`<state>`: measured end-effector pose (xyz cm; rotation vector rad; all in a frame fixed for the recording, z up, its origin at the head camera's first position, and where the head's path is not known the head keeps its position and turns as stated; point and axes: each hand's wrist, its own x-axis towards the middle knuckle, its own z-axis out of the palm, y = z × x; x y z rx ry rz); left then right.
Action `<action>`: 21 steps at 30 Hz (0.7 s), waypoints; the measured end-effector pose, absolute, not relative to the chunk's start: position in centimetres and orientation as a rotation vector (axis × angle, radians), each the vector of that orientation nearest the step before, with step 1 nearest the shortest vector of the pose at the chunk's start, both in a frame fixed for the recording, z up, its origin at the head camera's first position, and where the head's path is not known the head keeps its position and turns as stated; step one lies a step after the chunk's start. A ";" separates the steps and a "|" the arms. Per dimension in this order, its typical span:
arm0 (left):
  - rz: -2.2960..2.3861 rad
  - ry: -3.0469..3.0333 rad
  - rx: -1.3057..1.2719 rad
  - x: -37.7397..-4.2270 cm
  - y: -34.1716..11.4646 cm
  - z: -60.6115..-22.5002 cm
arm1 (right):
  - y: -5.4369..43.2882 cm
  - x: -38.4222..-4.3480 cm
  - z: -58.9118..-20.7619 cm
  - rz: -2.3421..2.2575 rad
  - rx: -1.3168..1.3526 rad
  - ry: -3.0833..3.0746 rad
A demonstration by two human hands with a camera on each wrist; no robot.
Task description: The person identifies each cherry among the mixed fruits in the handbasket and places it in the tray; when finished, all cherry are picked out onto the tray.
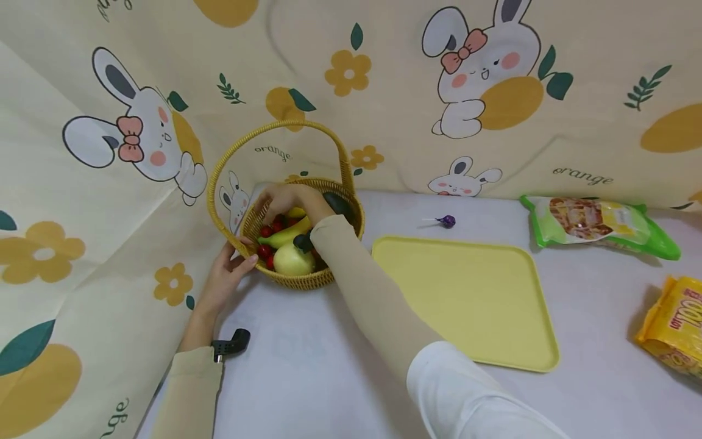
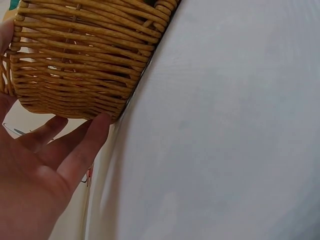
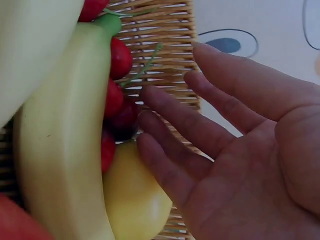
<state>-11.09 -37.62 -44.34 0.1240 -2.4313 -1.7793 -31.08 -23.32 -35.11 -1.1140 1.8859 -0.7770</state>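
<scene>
A wicker basket (image 1: 304, 281) with a tall arched handle stands at the back left, filled with fruit and vegetables. My left hand (image 1: 222, 277) holds its left side near the foot of the handle; in the left wrist view its fingers (image 2: 82, 150) lie against the outer wall and base. Inside the basket, my right hand (image 1: 287, 198) has its fingers spread and loosely bent beside several red cherries (image 3: 121, 58) and a yellow fruit (image 3: 137, 192). Alongside lie a banana (image 3: 65, 125), a pale round onion (image 1: 293, 262) and a dark green item (image 1: 337, 204), partly covered by my forearm.
Right of the basket lies a yellow tray (image 1: 471, 299), partly under my right sleeve. Behind it is a purple lollipop (image 1: 448, 221). A green snack bag (image 1: 598, 224) and a yellow packet (image 1: 677, 323) lie farther right. A printed cloth (image 1: 395, 110) rises behind and at left.
</scene>
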 end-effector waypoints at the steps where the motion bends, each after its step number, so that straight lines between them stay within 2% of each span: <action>1: -1.788 -2.430 0.125 -11.1 -37.6 -44.5 | -23.4 -31.1 -35.3 -0.760 -1.106 1.887; 21: -1.741 -2.452 0.100 -11.1 -37.7 -44.6 | -24.4 -30.8 -36.6 -0.446 -1.145 2.150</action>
